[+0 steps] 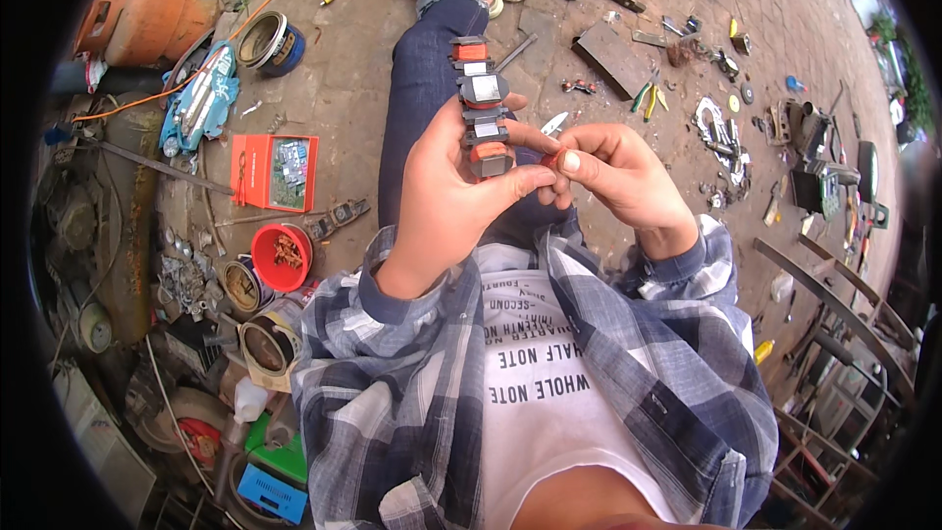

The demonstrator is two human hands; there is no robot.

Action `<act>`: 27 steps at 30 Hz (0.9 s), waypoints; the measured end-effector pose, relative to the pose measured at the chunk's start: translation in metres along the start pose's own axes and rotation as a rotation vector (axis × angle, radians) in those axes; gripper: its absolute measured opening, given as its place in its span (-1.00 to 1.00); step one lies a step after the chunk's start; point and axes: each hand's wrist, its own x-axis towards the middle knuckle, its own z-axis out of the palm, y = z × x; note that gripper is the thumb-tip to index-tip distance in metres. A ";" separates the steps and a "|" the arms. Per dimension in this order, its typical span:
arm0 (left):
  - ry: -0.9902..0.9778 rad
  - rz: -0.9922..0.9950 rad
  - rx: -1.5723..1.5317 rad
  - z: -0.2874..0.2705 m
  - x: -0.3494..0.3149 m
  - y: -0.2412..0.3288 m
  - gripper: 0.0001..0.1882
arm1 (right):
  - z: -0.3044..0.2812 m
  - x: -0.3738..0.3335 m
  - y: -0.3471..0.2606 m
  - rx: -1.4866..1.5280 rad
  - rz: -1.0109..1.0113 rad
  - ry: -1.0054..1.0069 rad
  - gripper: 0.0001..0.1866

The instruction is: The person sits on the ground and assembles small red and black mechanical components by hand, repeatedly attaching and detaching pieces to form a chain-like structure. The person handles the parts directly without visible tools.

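Observation:
In front of my lap, my left hand point(442, 186) is closed round a motor stator point(485, 90), seen edge-on, with dark frames, bare metal faces and orange copper windings. My left thumb and a finger reach out to the right. There they meet my right hand point(628, 182), whose thumb and finger pinch a small reddish-orange bit, apparently copper wire point(555, 158), mostly covered by the fingertips. A pale pointed blade point(554, 124) shows just above the right fingers; whether it is held cannot be made out.
Left of me stand a red bowl of copper scraps point(285, 251), an open orange box point(263, 173), several tins point(271, 44) and an orange gas cylinder point(162, 20). Rightward lie a metal block point(614, 60), pliers point(645, 98), loose parts and a metal frame point(834, 324).

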 end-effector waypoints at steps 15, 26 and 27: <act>0.009 0.079 0.166 0.005 0.001 -0.004 -0.65 | 0.000 0.002 0.004 0.088 0.015 0.023 -0.70; 0.067 0.017 0.118 -0.001 0.006 -0.009 -0.61 | 0.002 -0.001 -0.002 -0.137 -0.019 0.029 -0.79; 0.054 0.043 0.173 -0.006 0.007 -0.009 -0.60 | 0.002 -0.001 -0.003 -0.133 -0.041 0.023 -0.79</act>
